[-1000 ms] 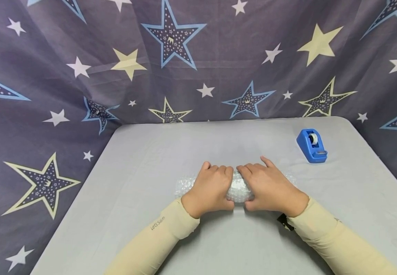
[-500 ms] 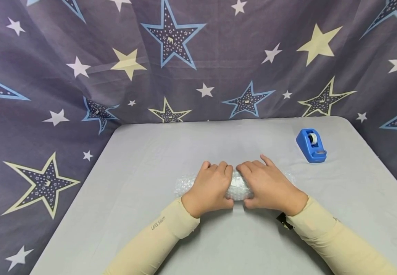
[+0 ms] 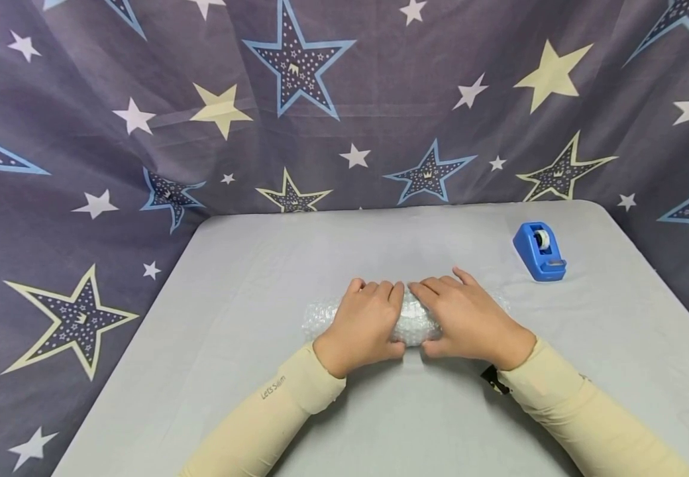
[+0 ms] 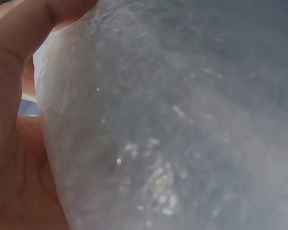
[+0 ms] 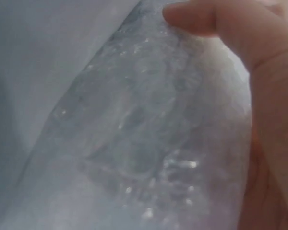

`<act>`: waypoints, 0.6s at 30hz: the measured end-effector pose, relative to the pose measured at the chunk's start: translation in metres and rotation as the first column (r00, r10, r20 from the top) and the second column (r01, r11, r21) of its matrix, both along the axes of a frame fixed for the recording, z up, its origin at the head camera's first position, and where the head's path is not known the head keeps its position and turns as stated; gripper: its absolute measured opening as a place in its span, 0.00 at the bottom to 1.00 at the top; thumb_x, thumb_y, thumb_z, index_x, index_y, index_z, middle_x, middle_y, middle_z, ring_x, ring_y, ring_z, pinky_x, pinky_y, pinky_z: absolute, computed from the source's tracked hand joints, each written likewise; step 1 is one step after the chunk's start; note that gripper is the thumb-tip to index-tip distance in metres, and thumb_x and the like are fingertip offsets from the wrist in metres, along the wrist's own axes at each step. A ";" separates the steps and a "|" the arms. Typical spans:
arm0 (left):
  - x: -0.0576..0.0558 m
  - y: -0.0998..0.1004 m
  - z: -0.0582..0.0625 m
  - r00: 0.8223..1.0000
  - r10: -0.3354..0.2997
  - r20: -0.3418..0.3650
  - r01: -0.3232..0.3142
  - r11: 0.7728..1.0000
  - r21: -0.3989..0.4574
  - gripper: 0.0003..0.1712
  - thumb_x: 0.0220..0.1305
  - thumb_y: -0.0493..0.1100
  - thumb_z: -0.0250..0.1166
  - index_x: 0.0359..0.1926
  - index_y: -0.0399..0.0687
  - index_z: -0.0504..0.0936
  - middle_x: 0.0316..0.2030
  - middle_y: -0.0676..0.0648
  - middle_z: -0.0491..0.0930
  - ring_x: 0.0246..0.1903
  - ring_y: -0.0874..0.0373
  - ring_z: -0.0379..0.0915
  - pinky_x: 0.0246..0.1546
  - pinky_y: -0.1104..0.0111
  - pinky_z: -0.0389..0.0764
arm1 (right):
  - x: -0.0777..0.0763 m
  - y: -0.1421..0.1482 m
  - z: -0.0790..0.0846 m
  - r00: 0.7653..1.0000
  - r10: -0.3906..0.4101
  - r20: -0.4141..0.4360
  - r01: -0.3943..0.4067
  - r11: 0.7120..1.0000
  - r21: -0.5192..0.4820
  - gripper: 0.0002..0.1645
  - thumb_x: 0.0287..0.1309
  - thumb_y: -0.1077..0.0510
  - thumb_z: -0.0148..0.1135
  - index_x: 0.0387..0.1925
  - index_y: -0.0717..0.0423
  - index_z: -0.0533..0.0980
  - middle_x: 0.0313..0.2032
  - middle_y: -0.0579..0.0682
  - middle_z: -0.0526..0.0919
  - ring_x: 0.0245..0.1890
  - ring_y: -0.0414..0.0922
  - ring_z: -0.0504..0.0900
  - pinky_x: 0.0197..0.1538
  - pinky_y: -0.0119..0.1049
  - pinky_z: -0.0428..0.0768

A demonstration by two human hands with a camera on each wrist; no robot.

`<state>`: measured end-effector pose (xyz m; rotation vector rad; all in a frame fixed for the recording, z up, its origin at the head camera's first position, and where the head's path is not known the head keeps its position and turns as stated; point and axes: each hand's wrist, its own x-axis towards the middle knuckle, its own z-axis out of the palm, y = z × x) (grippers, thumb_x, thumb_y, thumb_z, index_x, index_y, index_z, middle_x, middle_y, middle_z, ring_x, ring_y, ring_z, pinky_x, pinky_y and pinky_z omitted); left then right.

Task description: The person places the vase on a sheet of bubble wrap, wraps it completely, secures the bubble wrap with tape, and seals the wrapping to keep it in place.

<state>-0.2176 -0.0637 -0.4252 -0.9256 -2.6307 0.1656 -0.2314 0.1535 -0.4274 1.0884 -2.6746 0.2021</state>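
Note:
A roll of clear bubble wrap [image 3: 413, 323] lies crosswise on the table, its loose see-through ends showing past both hands. My left hand [image 3: 365, 326] grips it left of the middle, fingers over the far side and thumb on the near side. Close beside it, my right hand [image 3: 470, 318] grips the roll the same way, one finger raised. In the left wrist view the bubble wrap [image 4: 134, 115] fills most of the picture, curving against the palm. The right wrist view has the thumb pressed on the bubble wrap [image 5: 149, 115]. Whatever the roll contains is hidden.
A blue tape dispenser [image 3: 540, 252] with a roll of tape in it stands at the back right of the grey-white table [image 3: 249, 265]. Behind the table hangs a dark curtain [image 3: 374, 86] with stars on it.
Both hands keep their grip on the bubble wrap roll. The roll and the fingers have shifted very slightly toward the far side.

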 end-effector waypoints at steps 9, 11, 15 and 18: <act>-0.002 -0.003 0.003 0.998 -0.011 0.063 0.012 1.000 -0.007 0.56 0.46 0.68 0.75 0.69 0.37 0.74 0.53 0.47 0.85 0.45 0.53 0.84 0.44 0.58 0.73 | -0.001 0.002 -0.001 0.999 -0.003 0.053 0.003 1.000 -0.010 0.59 0.39 0.36 0.75 0.72 0.61 0.69 0.60 0.53 0.83 0.59 0.54 0.82 0.68 0.67 0.68; -0.003 -0.003 0.003 0.998 -0.012 0.069 0.013 1.000 -0.007 0.56 0.46 0.68 0.76 0.69 0.38 0.74 0.54 0.47 0.85 0.46 0.53 0.84 0.44 0.58 0.74 | -0.001 0.002 -0.001 0.999 0.008 0.052 -0.007 1.000 -0.024 0.58 0.40 0.37 0.76 0.70 0.61 0.70 0.58 0.53 0.84 0.58 0.55 0.82 0.67 0.65 0.70; -0.002 -0.004 0.004 0.997 -0.014 0.074 0.015 1.000 -0.009 0.56 0.47 0.69 0.76 0.70 0.38 0.74 0.55 0.48 0.85 0.48 0.53 0.84 0.46 0.58 0.75 | -0.003 0.004 -0.002 0.998 0.047 0.034 -0.045 0.997 -0.057 0.53 0.40 0.38 0.77 0.66 0.59 0.72 0.54 0.53 0.85 0.55 0.54 0.83 0.64 0.60 0.74; -0.003 -0.004 0.005 0.997 -0.015 0.076 0.016 1.000 -0.011 0.56 0.48 0.69 0.76 0.70 0.39 0.74 0.57 0.47 0.84 0.50 0.53 0.84 0.47 0.57 0.76 | -0.005 0.007 -0.001 0.998 0.066 0.022 -0.064 0.996 -0.060 0.53 0.42 0.36 0.78 0.66 0.59 0.73 0.57 0.53 0.84 0.57 0.54 0.83 0.63 0.58 0.74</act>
